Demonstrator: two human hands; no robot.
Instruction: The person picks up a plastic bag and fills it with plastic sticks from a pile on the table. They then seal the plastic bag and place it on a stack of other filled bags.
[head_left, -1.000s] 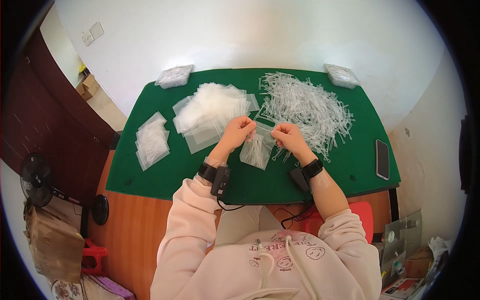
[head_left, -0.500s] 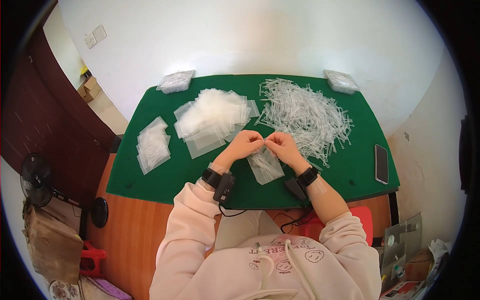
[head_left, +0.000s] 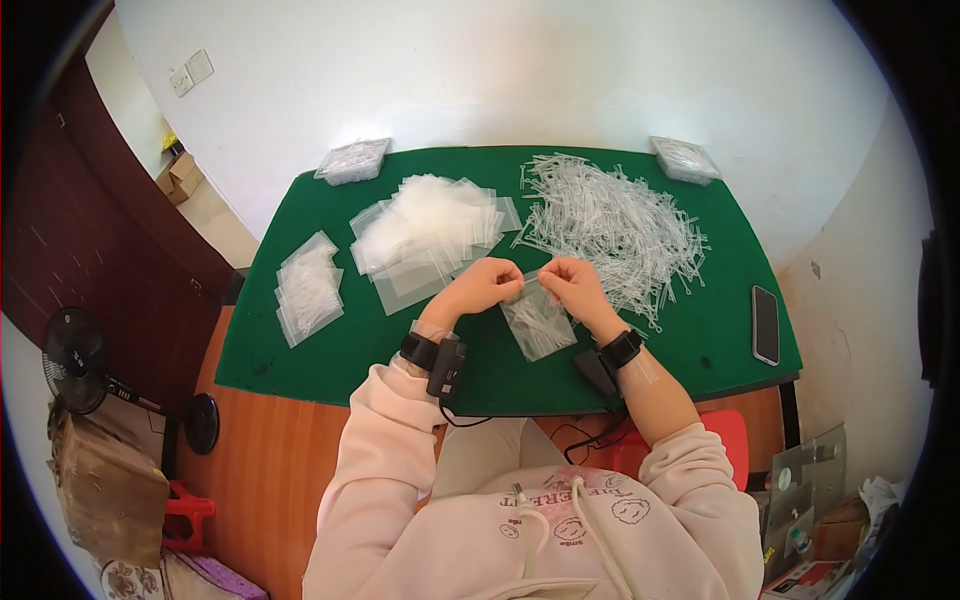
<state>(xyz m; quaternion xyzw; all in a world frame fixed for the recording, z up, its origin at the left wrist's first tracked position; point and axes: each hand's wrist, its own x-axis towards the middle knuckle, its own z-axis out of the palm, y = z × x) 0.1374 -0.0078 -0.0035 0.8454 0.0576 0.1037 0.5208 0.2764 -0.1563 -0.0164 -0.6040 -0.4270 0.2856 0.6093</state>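
Observation:
A small clear plastic bag (head_left: 541, 328) hangs over the front middle of the table with several thin clear sticks inside. My left hand (head_left: 488, 286) pinches its upper left corner. At the upper right corner, the fingers of my right hand (head_left: 572, 287) are closed on the same bag. The top edge stretches between the two hands. Just beyond my right hand lies a big pile of loose clear plastic sticks with looped ends (head_left: 610, 225). Beyond my left hand, flat clear bags (head_left: 425, 235) are heaped up.
Filled bags (head_left: 309, 290) lie in a stack at the table's left. Clear packed boxes stand at the back left (head_left: 353, 161) and back right (head_left: 685, 160). A phone (head_left: 765, 325) lies near the right edge of the green table (head_left: 400, 370). A red stool (head_left: 725, 440) is below.
My hands have moved slightly apart along the top edge of the bag, and more of that edge shows between them. The bag hangs a little farther right.

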